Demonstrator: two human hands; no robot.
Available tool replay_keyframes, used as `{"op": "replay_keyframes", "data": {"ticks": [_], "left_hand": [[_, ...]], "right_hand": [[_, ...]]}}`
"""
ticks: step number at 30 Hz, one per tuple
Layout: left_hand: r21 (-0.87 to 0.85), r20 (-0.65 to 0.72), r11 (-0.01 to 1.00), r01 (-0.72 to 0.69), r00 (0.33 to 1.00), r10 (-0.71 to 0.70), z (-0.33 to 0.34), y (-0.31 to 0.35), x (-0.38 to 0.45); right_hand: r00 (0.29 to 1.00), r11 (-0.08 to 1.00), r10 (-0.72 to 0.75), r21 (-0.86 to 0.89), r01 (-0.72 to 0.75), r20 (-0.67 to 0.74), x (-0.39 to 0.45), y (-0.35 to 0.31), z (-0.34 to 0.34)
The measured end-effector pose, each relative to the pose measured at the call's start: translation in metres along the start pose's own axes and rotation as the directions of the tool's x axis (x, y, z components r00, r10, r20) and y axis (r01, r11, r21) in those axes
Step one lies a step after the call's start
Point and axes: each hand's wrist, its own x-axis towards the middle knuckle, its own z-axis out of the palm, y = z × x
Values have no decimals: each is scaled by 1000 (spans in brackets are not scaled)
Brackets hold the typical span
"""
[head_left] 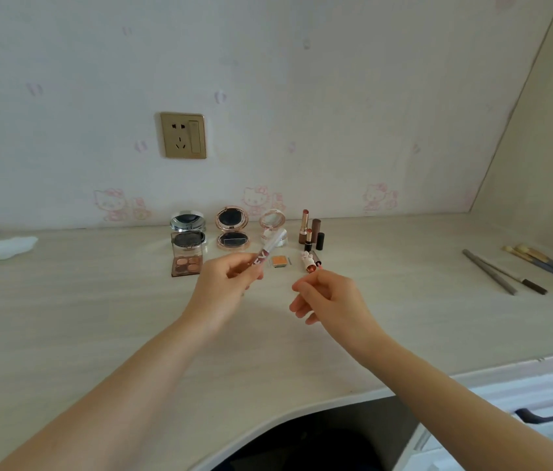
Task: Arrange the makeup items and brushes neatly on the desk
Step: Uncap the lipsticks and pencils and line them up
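Lip gloss tube [268, 249] in left hand [224, 287] grip — right hand [329, 297] loosely curled, empty — above bare desk [98, 317].

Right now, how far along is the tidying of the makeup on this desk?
Roughly midway. Done: the open silver compact, rose-gold compact and upright lipsticks stand in a row along the wall. In hand: the left hand grips a clear lip-gloss tube; the right hand pinches something small I can't identify. Left: the brushes and pencils lie loose at the far right.
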Motion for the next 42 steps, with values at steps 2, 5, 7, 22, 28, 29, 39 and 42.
{"op": "replay_keyframes", "data": {"ticks": [2,5,7,22,28,29,39,42], "left_hand": [[216,20,968,-129,992,127,-5,-6,-1],[412,81,869,-274,961,265,-10,-13,-5],[507,124,793,-337,940,319,-11,-19,-8],[631,246,564,-533,827,506,-21,-21,-20],[560,259,645,-519,850,459,-21,-22,-20],[537,254,678,-503,862,439,-20,-23,-20],[495,234,687,-531,844,483,-18,-25,-21],[496,248,675,-546,834,493,-17,-24,-22]], "right_hand": [[1000,1000,3,9,-3,18,3,0,1],[1000,997,16,71,-17,18,8,1,4],[999,989,27,147,-30,18,11,1,5],[995,995,-65,77,59,71,18,21,13],[978,979,-200,63,196,57,15,22,8],[973,974,-227,41,225,47,15,22,7],[991,953,-103,294,75,80,12,19,8],[991,970,-100,229,77,94,13,21,7]]}}
